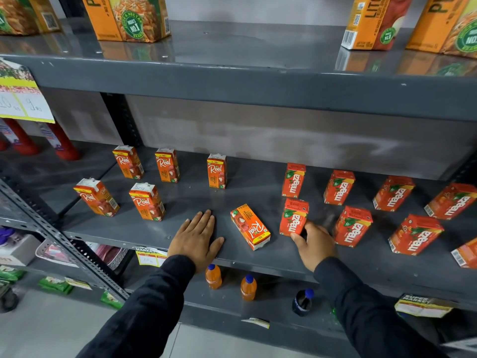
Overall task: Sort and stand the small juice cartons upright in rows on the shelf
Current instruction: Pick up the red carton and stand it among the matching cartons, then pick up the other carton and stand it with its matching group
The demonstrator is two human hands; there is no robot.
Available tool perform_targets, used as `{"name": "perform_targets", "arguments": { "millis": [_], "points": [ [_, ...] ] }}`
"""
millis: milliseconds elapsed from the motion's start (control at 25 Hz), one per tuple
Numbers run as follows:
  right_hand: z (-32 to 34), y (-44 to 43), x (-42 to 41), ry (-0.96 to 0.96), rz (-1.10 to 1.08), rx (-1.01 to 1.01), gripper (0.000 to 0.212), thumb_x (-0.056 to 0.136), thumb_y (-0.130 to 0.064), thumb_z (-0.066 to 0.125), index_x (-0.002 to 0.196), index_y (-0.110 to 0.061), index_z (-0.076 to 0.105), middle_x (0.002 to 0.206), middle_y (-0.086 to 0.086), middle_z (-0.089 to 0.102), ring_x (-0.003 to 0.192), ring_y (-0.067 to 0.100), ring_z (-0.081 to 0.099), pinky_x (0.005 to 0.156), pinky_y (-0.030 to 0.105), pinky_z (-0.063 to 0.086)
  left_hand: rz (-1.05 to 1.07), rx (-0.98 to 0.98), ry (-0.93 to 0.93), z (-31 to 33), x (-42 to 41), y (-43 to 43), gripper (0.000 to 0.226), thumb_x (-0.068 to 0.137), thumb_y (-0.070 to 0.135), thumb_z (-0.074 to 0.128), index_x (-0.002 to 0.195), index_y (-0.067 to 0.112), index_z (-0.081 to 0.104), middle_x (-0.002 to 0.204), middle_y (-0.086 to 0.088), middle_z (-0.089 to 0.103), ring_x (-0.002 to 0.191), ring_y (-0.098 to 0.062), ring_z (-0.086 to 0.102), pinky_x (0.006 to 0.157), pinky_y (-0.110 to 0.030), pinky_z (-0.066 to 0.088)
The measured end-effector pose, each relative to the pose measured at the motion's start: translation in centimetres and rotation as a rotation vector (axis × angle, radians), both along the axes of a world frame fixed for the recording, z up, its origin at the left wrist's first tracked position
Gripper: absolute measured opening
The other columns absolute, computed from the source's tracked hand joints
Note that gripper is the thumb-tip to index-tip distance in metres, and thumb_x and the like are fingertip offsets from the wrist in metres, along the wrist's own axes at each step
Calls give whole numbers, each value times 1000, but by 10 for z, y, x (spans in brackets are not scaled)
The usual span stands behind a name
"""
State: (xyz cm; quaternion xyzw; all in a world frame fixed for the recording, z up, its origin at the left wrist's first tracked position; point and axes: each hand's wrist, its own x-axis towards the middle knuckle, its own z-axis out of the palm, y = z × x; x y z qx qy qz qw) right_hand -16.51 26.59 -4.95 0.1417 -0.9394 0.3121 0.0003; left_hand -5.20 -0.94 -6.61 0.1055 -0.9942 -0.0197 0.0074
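On the grey middle shelf (232, 192), several orange Real litchi cartons stand upright at the left, such as one at the front (147, 201). One Real carton (249, 230) lies flat on its side near the front edge. To the right, several red Maaza cartons stand in two rows. My right hand (313, 242) grips the base of the front-left Maaza carton (293, 217), thumb on its left side, fingers on its right. Left of the lying carton, my left hand (197, 237) rests flat on the shelf, fingers spread, holding nothing.
Large orange juice cartons (129, 18) stand on the upper shelf. Below the middle shelf are two small orange bottles (213, 276) and a dark bottle (302, 302). Red bottles (63, 143) stand at the far left. Price labels (148, 255) hang on the shelf edges.
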Motion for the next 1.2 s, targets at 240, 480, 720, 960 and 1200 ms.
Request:
{"name": "perform_targets", "arguments": {
  "millis": [240,480,720,960,1200],
  "points": [
    [2,-1,4,9,-19,29,19,86,-30,61,100,-17,59,101,9,65,98,32,59,84,41,48,-1,-5,4,0,1,0,78,88,66,5,148,17,4,158,0,0,144,-16,-4,116,-36,-2],
    [0,8,31,80,-172,-308,27,80,-16,68,106,-12,61,103,10,62,89,26,61,75,35,49,3,4,7,1,2,1,76,89,65,8,148,17,5,158,0,0,144,-16,-4,116,-37,-1],
    [-3,-11,68,-51,28,-380,33,75,-22,75,105,-18,62,92,-4,60,81,12,59,65,14,43,-28,36,-16,4,1,-2,75,91,63,13,149,17,4,159,-1,-3,144,-17,-6,115,-35,-2],
    [22,-59,67,-294,-33,-122,35,78,-57,58,91,-26,60,99,-3,64,94,20,60,82,38,50,-96,28,77,9,11,-31,74,91,60,13,148,13,14,159,-4,9,145,-18,-3,116,-34,-2],
    [25,-81,66,-364,-185,135,55,62,-73,58,98,-31,52,113,-1,50,115,28,47,96,48,39,-7,26,45,3,27,-55,85,83,67,-1,148,13,10,158,-4,5,145,-19,-1,117,-36,1]
  ]
}}
